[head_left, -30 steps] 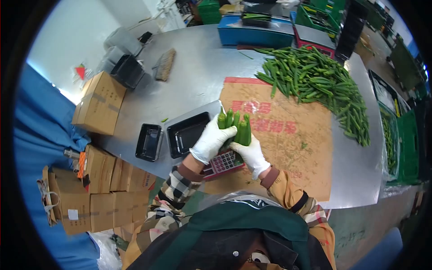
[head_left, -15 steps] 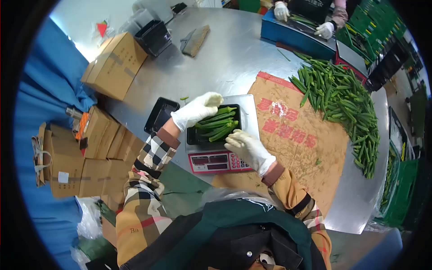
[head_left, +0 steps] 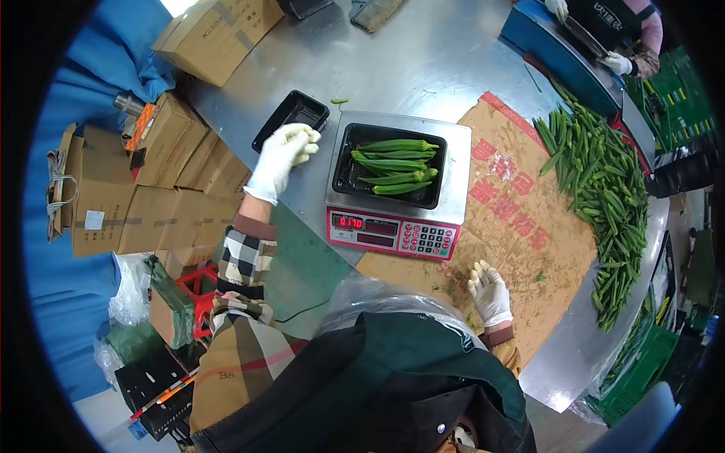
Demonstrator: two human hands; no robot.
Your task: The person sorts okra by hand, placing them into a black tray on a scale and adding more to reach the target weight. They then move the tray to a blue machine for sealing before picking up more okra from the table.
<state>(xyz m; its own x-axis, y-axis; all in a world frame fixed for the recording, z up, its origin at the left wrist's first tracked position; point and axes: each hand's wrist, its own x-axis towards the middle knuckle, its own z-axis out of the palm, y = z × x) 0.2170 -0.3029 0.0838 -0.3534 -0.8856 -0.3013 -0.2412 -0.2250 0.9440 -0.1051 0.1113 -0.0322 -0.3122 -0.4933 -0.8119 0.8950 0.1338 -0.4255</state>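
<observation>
Okra pods [head_left: 396, 162] lie side by side in a black tray [head_left: 349, 136] on a scale [head_left: 393, 230], whose red display reads 0.170. My gloved left hand [head_left: 281, 160] is raised beside an empty black tray [head_left: 291, 113] left of the scale; its fingers are curled but apart, with nothing visible in them. Over the brown cardboard [head_left: 521, 279], below the scale's right side, my gloved right hand [head_left: 489, 293] has loosely bent fingers and nothing visible in it.
A large okra pile [head_left: 604, 196] covers the table's right side. Across the table [head_left: 423, 60], a co-worker's gloved hands [head_left: 617, 63] are at a blue box [head_left: 555, 49]. Cardboard boxes [head_left: 102, 196] are stacked at the left, and green crates [head_left: 642, 370] stand at the lower right.
Both my hands have moved off the tray on the scale, the left one leftward and the right one down to the right. The okra tray is uncovered, and the camera view has shifted.
</observation>
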